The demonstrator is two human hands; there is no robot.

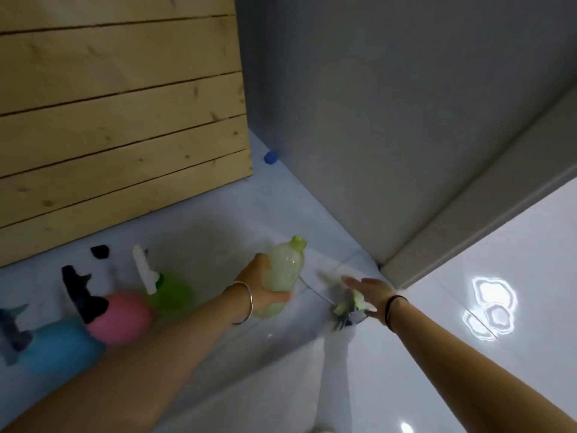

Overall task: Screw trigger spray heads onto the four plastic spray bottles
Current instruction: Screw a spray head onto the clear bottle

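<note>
Bottles come first: the pale green bottle (282, 275) is gripped round its lower body by the left hand (265, 285), tilted with its open threaded neck pointing up and away toward the wall (390, 120). It looks thin-walled, translucent and probably empty, so I judge it light and a little squashy; a firm hold low on the body, as now, should keep it from spinning, while squeezing too hard could dent it. The plastic looks smooth and may slip under a twisting load.

Its spray head (349, 307), grey with green parts, lies on the white ledge (218, 245) just right of the bottle, blurred by motion. The right hand (371, 295) is spread open over it, fingers extended, touching or nearly touching; I cannot tell which. The head looks stiff and light; best taken by the collar so it can be turned onto the neck.

To the left stand three bottles with heads fitted, as far as the blur shows: a bright green bottle (170, 292) with a white head, a pink bottle (121, 317) with a dark head, and a blue bottle (59, 348) partly behind the left forearm. This one appears to be the last to finish
</note>
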